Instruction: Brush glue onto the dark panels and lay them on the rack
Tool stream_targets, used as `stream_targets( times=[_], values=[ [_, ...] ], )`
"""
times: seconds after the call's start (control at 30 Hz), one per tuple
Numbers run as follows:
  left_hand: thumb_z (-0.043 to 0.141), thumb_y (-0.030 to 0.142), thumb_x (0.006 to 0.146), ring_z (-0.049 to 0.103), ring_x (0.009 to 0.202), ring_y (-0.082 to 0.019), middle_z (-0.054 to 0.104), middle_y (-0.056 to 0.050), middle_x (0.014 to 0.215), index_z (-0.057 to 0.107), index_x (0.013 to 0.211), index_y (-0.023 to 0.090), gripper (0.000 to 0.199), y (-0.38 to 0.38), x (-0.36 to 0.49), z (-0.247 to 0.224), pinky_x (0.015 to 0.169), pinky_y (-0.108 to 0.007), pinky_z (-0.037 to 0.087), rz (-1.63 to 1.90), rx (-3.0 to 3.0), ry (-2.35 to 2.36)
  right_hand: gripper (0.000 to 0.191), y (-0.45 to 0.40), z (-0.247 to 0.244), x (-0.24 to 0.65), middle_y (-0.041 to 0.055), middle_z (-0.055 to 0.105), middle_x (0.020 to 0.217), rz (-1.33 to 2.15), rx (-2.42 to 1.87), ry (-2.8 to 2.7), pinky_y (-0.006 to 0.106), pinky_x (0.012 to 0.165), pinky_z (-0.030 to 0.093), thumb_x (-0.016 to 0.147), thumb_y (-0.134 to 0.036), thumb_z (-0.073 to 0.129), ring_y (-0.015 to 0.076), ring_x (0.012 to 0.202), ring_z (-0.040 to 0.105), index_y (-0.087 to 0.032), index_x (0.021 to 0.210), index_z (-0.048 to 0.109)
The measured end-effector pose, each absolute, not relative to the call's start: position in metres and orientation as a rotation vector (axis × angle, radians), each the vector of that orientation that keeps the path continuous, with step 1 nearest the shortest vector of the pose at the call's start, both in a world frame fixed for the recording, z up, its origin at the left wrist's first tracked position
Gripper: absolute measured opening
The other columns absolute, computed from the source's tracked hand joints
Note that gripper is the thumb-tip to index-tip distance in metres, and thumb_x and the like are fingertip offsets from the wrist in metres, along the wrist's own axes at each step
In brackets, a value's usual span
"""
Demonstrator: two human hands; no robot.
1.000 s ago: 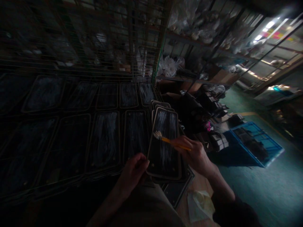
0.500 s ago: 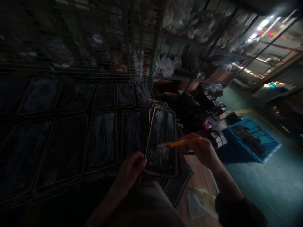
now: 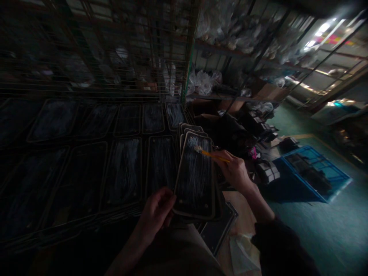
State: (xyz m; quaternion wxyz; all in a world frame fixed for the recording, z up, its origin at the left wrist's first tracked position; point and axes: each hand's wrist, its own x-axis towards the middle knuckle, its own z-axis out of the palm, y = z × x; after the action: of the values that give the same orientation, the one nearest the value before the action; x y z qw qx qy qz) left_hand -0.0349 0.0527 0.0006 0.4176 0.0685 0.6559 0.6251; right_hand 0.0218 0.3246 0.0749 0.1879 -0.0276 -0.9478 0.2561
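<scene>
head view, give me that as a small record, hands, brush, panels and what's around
left hand: at the panel's left edge; grip unclear
right hand: holds the brush
brush: yellow-handled, tip over the panel's far part; contact unclear
panel: pale-streaked, uppermost of a stack
other panels: two rows, left of the stack
crate: blue, at right

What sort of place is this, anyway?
Probably a factory workshop or storeroom, judging by the rows of dark panels streaked with something whitish, the shelves packed with plastic bags, and the blue container by the green floor.
</scene>
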Motion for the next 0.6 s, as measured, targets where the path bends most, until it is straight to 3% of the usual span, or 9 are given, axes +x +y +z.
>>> stream_targets(
  times=[0.17,0.4,0.6],
  values=[
    [0.058,0.051,0.084,0.037,0.033,-0.005,0.043,0.009,0.048,0.051,0.082,0.018,0.034,0.055,-0.033,0.003,0.032,-0.015,0.024,1.545,0.148,1.658,0.025,0.300,0.104,0.084,0.0015,0.066,0.098,1.016,0.049,-2.784,0.021,0.070,0.051,0.097,-0.018,0.051,0.0116,0.085,0.067,-0.026,0.120,0.058],
    [0.059,0.050,0.085,0.038,0.032,-0.005,0.043,0.010,0.045,0.050,0.082,0.019,0.032,0.057,-0.034,-0.003,0.031,-0.014,0.022,1.545,0.125,1.659,0.021,0.303,0.102,0.116,0.0019,0.070,0.089,1.384,-0.056,-2.815,0.023,0.067,0.055,0.097,-0.021,0.050,0.0148,0.078,0.069,-0.025,0.114,0.062],
    [0.060,0.052,0.084,0.039,0.034,-0.005,0.046,0.009,0.049,0.051,0.085,0.019,0.035,0.055,-0.036,0.003,0.032,-0.014,0.024,1.516,0.133,1.655,0.021,0.328,0.087,0.113,0.0028,0.071,0.082,1.278,-0.291,-2.626,0.025,0.065,0.058,0.098,-0.027,0.051,0.0167,0.071,0.070,-0.020,0.112,0.064]
  ],
)
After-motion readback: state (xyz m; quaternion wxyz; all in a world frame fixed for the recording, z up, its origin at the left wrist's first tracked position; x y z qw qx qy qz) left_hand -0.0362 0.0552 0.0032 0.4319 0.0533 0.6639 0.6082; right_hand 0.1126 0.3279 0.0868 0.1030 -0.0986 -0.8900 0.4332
